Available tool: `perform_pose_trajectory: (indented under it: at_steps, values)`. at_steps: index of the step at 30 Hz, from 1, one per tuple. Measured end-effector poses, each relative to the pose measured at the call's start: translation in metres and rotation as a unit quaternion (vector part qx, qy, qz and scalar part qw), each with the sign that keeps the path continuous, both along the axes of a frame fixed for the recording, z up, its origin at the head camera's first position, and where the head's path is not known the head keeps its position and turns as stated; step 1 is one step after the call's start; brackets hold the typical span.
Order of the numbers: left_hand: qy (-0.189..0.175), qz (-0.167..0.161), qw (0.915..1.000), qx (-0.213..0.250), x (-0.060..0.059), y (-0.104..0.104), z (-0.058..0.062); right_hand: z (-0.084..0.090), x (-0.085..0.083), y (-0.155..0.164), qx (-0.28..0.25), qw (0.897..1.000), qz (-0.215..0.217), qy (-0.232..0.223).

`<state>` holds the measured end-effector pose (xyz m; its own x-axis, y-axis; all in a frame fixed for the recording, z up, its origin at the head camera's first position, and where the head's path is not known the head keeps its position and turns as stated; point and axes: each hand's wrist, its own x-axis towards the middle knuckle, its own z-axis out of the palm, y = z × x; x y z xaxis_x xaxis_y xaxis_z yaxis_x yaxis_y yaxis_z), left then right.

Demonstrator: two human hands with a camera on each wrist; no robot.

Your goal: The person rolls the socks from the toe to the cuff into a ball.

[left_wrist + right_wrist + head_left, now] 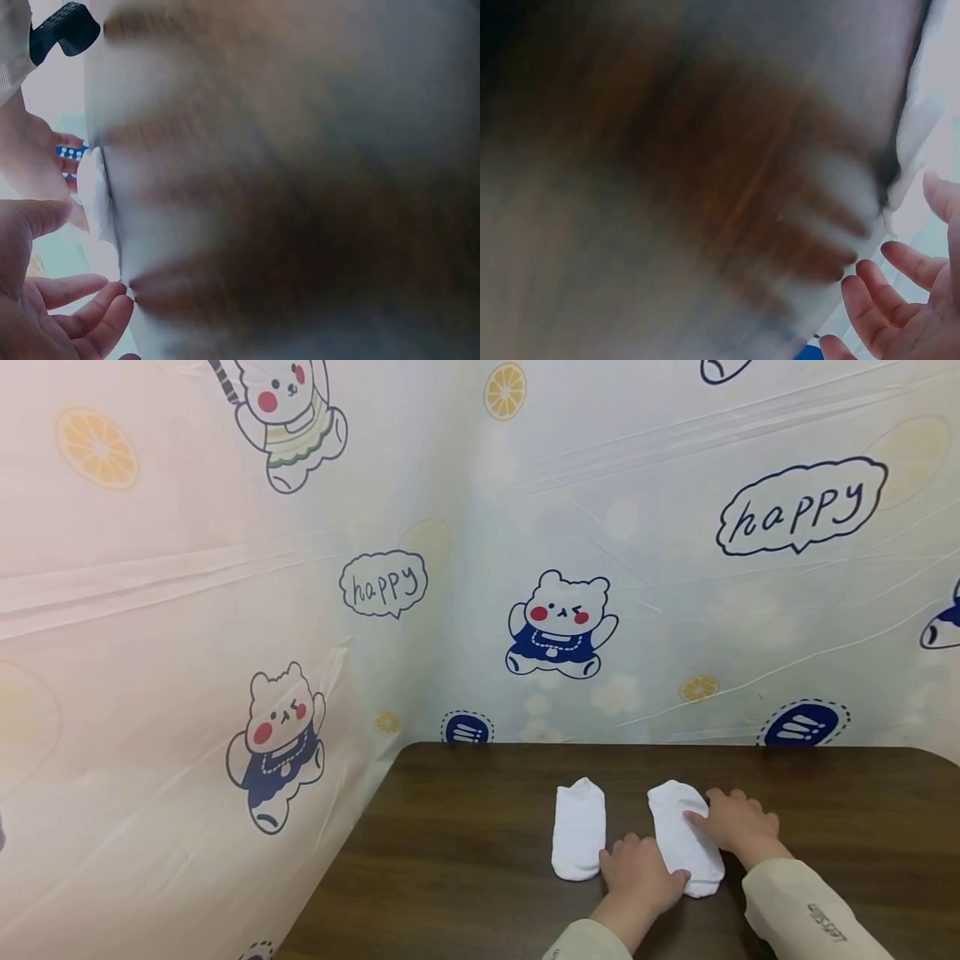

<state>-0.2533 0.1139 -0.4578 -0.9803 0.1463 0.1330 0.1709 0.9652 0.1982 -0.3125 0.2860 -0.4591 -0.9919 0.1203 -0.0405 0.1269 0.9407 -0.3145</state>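
Head view: "happy" shows twice on the printed sheet [457,647]; on the table [457,852], the right-hand white sock [675,835] runs lengthwise away from you, leaning left, thumbs of your left hand [639,870] and right hand [741,827] touching it. Left wrist: your fingers [75,288] part loosely. Right wrist: the fingers spread wide.

Head view high, facing forward and down, wrist views sideways, close over the shared tabletop [450,835]
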Motion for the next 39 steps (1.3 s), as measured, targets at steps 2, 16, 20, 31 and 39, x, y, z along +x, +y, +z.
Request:
perform_pose_trajectory:
  at_steps: [2, 16, 20, 31, 39]
  values:
    - [0.001, 0.003, 1.0, -0.006, -0.0004, 0.0002, -0.001, -0.0003, 0.0, 0.0008, -0.001, 1.0, 0.001, 0.0]
    - [0.005, 0.009, 0.9997, -0.024, -0.0028, -0.0009, -0.0054, 0.0031, 0.0013, -0.0002, -0.016, 1.0, 0.002, 0.003]
    - [0.004, 0.009, 0.9997, -0.023, -0.0025, -0.0004, -0.0058, 0.0045, 0.0022, -0.0006, -0.017, 1.0, 0.004, 0.006]
    - [-0.008, 0.011, 0.9997, -0.022, -0.0005, 0.0001, -0.0054, 0.0064, 0.0033, -0.0004, -0.032, 0.999, 0.009, 0.006]
    - [-0.024, 0.003, 0.9996, -0.014, 0.0005, -0.0017, -0.0031, 0.0081, 0.0049, 0.0014, -0.074, 0.997, 0.022, 0.013]
